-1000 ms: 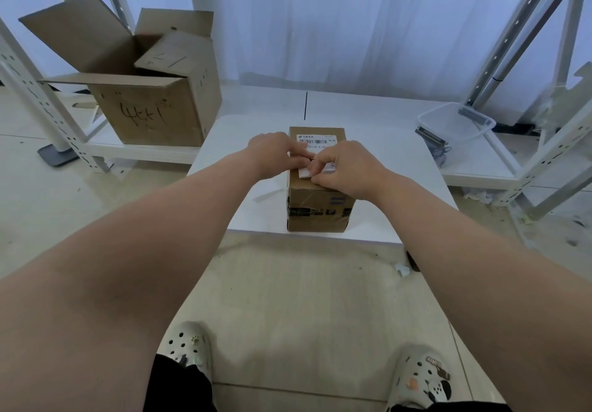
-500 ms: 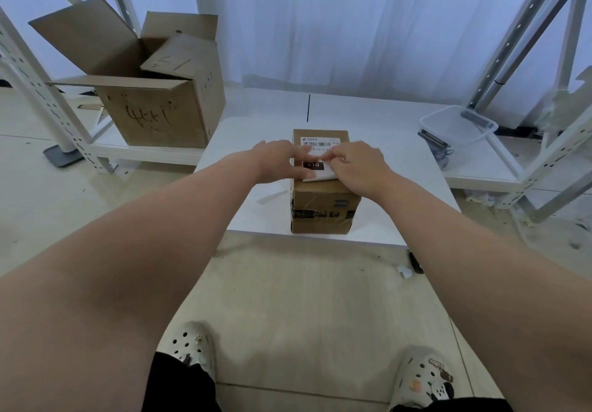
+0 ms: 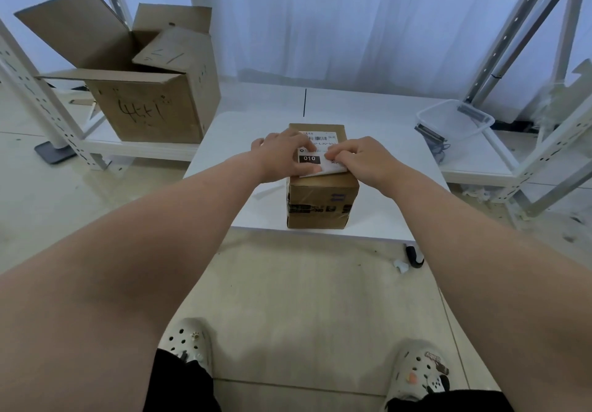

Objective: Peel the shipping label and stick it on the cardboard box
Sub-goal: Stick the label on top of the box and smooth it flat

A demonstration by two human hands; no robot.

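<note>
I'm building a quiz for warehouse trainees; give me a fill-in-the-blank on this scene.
The black block on the label reads ____. The left hand and right hand both touch the label, on the box's ____ face. The box stands on a ____ table. The open carton sits to the person's ____.
Missing: 010; top; white; left.

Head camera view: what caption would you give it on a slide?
A person's left hand and right hand press a shipping label onto the top of a cardboard box on a white table.
</note>
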